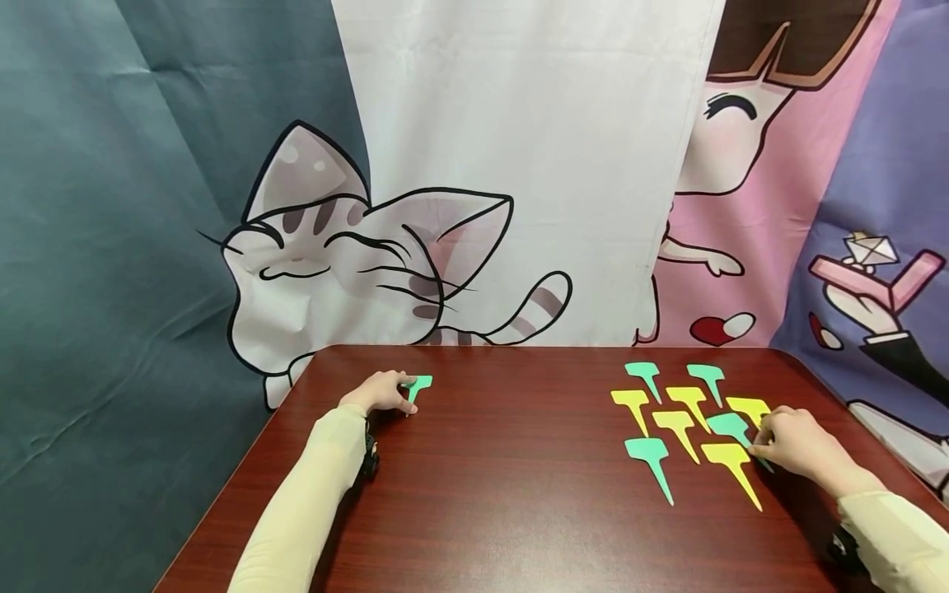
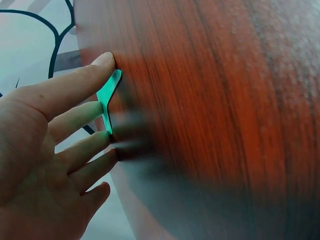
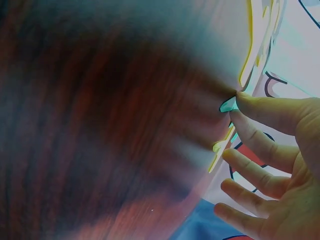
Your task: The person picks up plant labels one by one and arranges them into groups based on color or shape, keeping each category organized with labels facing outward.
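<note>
At the left side of the table, my left hand reaches over a green T-shaped plant label. Its thumb and fingers are spread around the label in the left wrist view, with fingertips touching its edge. On the right, my right hand pinches the stem of another green plant label between thumb and forefinger. The pointed end of that label pokes out between those fingertips in the right wrist view; the other fingers are spread. A yellow plant label lies partly hidden behind this hand.
Several more plant labels lie around the right hand, among them a yellow label and a green label. They rest on a dark red-brown wooden table. A cartoon-printed cloth hangs behind the far edge.
</note>
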`<control>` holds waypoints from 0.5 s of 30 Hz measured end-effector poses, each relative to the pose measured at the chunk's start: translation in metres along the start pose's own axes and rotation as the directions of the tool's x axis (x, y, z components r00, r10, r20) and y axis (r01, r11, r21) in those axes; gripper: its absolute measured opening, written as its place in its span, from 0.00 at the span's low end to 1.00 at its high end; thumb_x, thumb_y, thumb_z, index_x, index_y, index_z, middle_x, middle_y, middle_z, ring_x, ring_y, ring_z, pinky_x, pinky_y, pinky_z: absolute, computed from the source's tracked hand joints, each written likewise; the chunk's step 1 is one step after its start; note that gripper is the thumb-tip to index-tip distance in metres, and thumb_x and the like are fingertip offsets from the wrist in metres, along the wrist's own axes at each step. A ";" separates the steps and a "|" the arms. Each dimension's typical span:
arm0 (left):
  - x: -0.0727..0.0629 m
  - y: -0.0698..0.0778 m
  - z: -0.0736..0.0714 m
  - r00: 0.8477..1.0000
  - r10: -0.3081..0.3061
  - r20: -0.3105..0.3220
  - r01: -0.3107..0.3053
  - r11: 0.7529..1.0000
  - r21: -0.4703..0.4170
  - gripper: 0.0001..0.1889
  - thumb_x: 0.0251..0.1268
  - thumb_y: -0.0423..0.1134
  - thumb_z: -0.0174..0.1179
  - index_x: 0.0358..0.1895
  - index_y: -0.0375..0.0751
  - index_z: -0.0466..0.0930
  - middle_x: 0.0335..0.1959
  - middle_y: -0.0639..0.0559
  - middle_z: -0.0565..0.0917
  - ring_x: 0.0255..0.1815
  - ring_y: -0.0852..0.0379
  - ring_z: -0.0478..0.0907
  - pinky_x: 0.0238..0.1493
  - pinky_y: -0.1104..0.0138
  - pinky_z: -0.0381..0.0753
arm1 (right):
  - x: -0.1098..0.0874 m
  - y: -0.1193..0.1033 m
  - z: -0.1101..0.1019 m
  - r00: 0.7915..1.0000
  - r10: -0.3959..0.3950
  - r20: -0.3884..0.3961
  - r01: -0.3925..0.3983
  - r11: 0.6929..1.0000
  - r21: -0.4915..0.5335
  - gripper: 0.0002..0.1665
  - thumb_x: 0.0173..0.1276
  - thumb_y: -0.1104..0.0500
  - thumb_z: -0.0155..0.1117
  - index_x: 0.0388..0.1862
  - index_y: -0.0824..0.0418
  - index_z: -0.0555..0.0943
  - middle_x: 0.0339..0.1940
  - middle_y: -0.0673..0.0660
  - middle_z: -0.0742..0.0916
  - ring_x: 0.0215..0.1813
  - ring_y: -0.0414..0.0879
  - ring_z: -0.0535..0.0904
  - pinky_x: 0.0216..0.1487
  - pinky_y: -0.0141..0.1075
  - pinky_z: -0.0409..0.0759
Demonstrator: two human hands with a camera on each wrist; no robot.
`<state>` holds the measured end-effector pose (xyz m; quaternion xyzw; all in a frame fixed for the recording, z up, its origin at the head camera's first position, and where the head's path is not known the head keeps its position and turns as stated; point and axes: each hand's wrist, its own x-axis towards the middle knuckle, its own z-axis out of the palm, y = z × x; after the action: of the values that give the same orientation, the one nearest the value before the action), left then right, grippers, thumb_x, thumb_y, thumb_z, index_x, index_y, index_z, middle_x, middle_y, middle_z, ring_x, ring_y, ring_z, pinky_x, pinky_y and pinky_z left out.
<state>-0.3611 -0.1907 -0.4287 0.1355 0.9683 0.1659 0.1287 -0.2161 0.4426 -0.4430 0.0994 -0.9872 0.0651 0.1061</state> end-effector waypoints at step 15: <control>0.002 -0.001 0.002 1.000 0.009 -0.016 -0.009 1.000 0.007 0.37 0.52 0.46 0.70 0.67 0.43 0.69 0.70 0.34 0.63 0.70 0.35 0.59 0.64 0.48 0.67 | -0.005 0.001 0.005 0.990 -0.109 -0.083 0.108 0.994 -0.022 0.15 0.43 0.58 0.76 0.09 0.48 0.78 0.17 0.41 0.78 0.33 0.52 0.75 0.41 0.47 0.63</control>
<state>-0.3623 -0.1906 -0.4314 0.1390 0.9692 0.1641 0.1198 -0.2130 0.4436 -0.4492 0.1493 -0.9755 0.0545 0.1520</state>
